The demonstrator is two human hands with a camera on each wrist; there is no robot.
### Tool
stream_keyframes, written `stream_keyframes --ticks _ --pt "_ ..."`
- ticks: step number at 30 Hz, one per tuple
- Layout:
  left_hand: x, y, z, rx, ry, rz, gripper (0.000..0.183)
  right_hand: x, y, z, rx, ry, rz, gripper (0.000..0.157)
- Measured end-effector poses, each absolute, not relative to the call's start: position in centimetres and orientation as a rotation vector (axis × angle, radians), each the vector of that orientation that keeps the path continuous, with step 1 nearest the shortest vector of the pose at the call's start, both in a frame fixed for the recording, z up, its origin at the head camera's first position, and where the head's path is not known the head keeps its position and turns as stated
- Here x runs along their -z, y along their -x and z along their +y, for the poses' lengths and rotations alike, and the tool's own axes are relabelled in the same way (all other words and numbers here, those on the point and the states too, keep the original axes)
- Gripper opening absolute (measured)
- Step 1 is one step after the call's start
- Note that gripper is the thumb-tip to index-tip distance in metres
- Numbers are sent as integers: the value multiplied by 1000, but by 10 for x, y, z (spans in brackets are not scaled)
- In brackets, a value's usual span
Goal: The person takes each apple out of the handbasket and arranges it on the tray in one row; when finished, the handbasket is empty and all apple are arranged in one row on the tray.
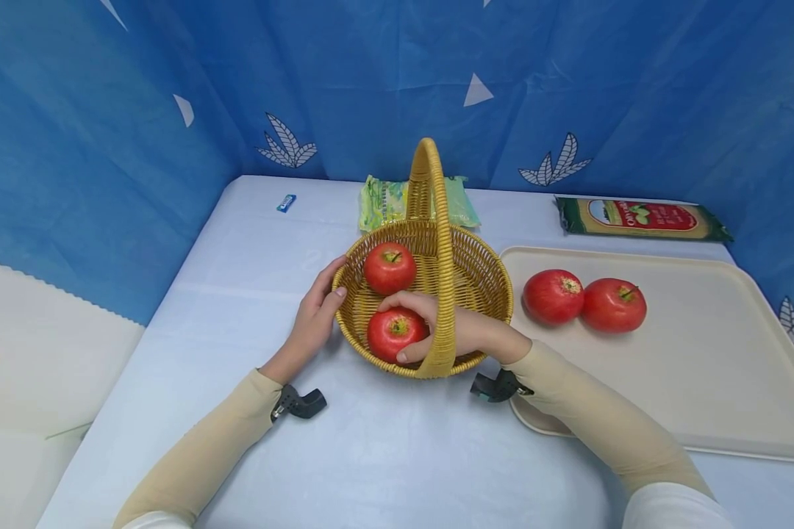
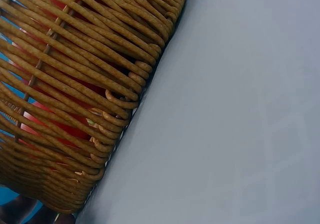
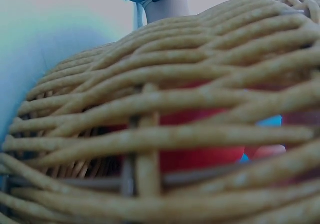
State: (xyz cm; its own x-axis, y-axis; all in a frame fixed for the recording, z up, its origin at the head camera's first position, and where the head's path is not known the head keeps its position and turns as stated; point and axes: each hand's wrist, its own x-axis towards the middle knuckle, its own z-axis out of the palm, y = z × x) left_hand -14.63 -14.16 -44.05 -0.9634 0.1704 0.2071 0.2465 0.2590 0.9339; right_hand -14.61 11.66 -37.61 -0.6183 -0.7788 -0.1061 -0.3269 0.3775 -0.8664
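Observation:
A yellow wicker basket (image 1: 483, 275) with a tall arched handle stands on the table. Its left side is held by my left hand (image 1: 314, 312), thumb at the rim and fingers along the outer wall. My right hand (image 1: 453, 327) reaches under the handle into the basket. Its fingers and thumb curl round a red apple (image 1: 392, 332) at the near side. Behind that lies another red apple (image 1: 390, 268). Through the weave, red shows in the left wrist view, and the apple (image 3: 200, 154) partly shows in the right wrist view.
Two red apples (image 1: 553, 297) lie side by side on a beige tray (image 1: 701, 382) at the right. Behind the basket is a green-yellow packet (image 1: 384, 202). A long green-ended package (image 1: 642, 218) lies behind the tray, and a small blue packet (image 1: 287, 203) at the back left.

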Motion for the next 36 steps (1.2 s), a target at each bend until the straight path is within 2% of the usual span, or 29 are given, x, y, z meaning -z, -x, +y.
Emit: stream_keyframes --ticks 36 --pt "442 146 -141 1833 405 -2437 51 374 143 122 1214 840 2199 62"
